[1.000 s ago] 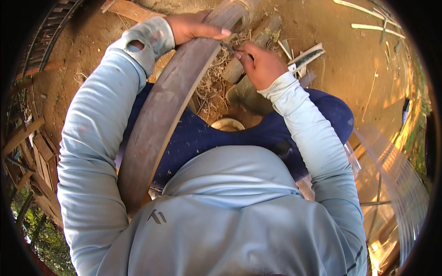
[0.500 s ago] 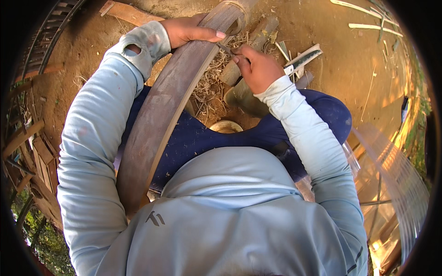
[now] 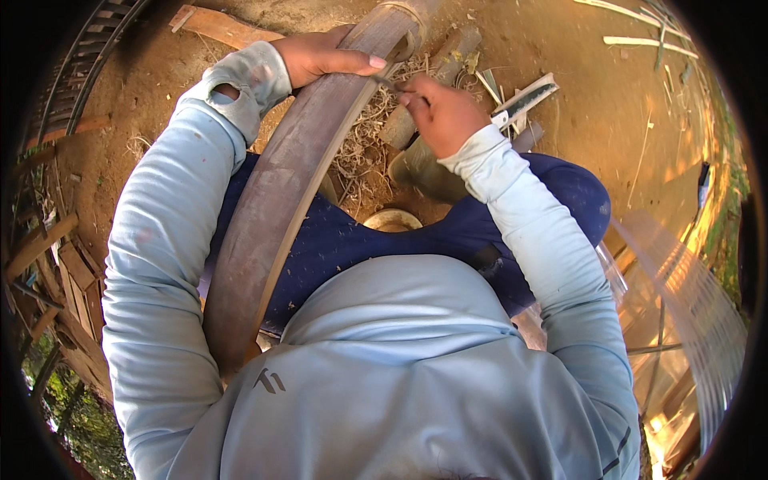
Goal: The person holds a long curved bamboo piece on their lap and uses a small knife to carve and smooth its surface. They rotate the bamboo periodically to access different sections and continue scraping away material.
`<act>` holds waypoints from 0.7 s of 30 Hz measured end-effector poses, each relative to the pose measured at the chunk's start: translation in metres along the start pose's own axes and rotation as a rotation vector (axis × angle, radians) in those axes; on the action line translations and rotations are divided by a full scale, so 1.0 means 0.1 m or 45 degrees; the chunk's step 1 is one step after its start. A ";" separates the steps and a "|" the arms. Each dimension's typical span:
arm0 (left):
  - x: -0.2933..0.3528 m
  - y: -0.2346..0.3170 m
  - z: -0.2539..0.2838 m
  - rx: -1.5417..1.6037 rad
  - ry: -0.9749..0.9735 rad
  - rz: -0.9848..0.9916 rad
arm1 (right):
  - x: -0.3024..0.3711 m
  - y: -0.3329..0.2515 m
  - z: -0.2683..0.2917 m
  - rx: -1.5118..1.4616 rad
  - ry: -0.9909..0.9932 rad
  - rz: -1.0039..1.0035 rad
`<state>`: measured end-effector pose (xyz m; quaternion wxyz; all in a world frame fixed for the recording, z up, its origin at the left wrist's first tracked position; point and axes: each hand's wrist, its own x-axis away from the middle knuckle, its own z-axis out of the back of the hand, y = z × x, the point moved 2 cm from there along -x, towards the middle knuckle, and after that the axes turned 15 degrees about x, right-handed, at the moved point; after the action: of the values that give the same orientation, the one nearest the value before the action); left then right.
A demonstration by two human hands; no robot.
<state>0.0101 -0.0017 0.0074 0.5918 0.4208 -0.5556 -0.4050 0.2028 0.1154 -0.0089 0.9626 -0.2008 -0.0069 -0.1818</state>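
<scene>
While left hand [image 3: 320,58] grips curved plank [image 3: 280,200], right hand [image 3: 438,112] pinches half-hidden blade [image 3: 384,80].

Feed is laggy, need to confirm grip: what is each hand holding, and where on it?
Left hand grips the long curved wooden slat near its far end. Right hand pinches something small at the slat's edge; what cannot be told.

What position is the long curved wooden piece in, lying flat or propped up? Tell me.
Propped up at a slant: the curved wooden piece runs from the person's lap up past the left hand, which rests on its upper end above the dirt ground.
</scene>
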 end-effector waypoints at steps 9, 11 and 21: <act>-0.01 -0.05 0.04 -0.049 -0.063 0.064 | -0.05 0.11 -0.02 0.002 -0.043 -0.060; -0.02 0.06 0.05 -0.009 -0.137 0.103 | -0.06 0.10 -0.01 -0.028 0.002 -0.009; -0.02 0.01 0.06 -0.017 -0.054 0.067 | 0.13 0.00 -0.09 -0.008 0.088 -0.012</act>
<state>0.0038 -0.0001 0.0084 0.5931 0.3935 -0.5762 -0.4017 0.2144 0.1072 -0.0163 0.9607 -0.1975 0.0262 -0.1932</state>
